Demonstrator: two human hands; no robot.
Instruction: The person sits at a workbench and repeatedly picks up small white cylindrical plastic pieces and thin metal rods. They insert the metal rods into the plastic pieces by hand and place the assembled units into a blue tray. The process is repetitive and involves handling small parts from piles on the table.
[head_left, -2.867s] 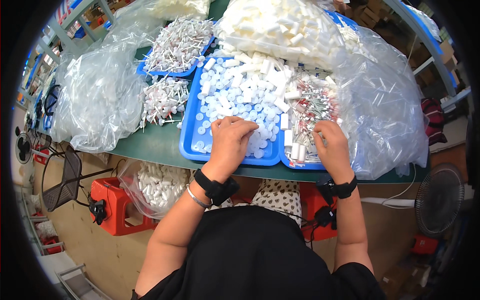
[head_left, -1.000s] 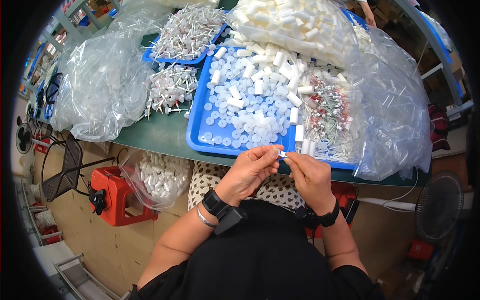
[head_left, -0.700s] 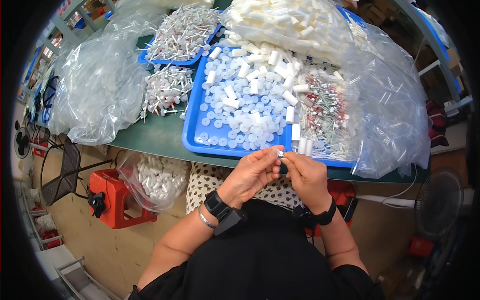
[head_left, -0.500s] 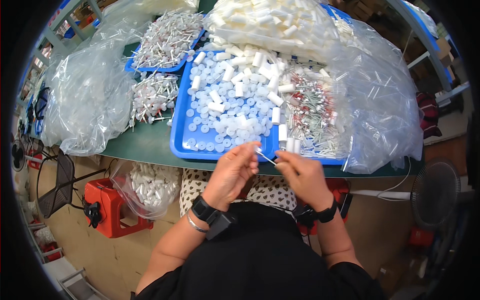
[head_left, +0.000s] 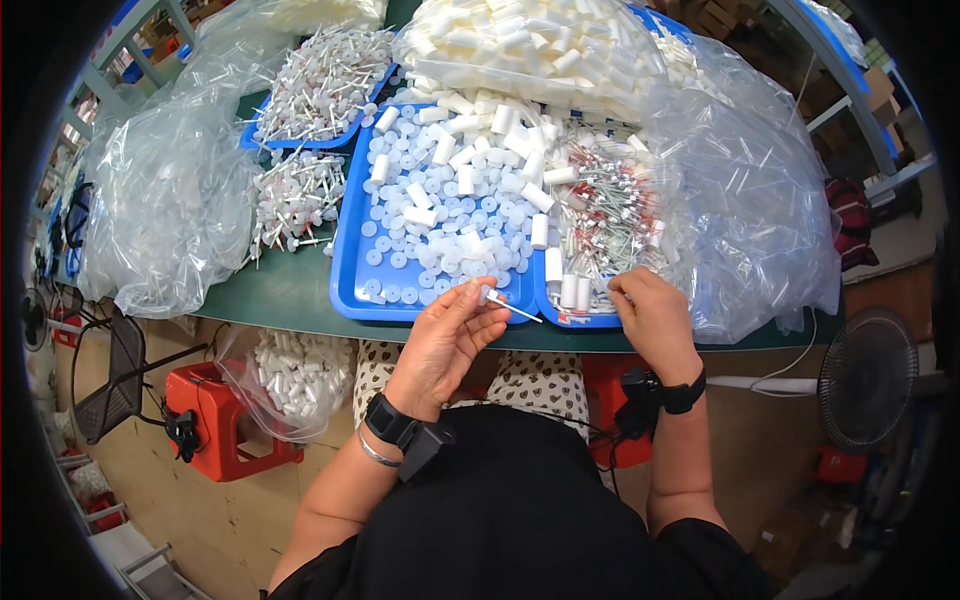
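Note:
My left hand (head_left: 452, 340) is closed in a pinch on a thin white rod (head_left: 515, 309). A whitish, wider piece sits at the rod's end by the fingertips, and the bare end points right toward me. My right hand (head_left: 655, 318) is over the front of the right blue tray (head_left: 600, 321), fingers bent together among the thin pins (head_left: 610, 215) with red and white parts. Whatever those fingertips may grip is too small to see. The left blue tray (head_left: 343, 285), just beyond my left hand, holds translucent discs (head_left: 440, 250) and white cylinders (head_left: 466, 180).
A large bag of white cylinders (head_left: 530, 50) lies behind the trays. Clear plastic bags (head_left: 735, 200) cover the right side, with another heap (head_left: 170, 200) at left. Finished-looking rods (head_left: 298, 195) are piled beside a smaller blue tray (head_left: 335, 139). A red stool (head_left: 220, 430) stands below.
My right hand has let go of the rod's end and moved right, to the pins in the right tray. My left hand keeps the rod, shifted slightly left.

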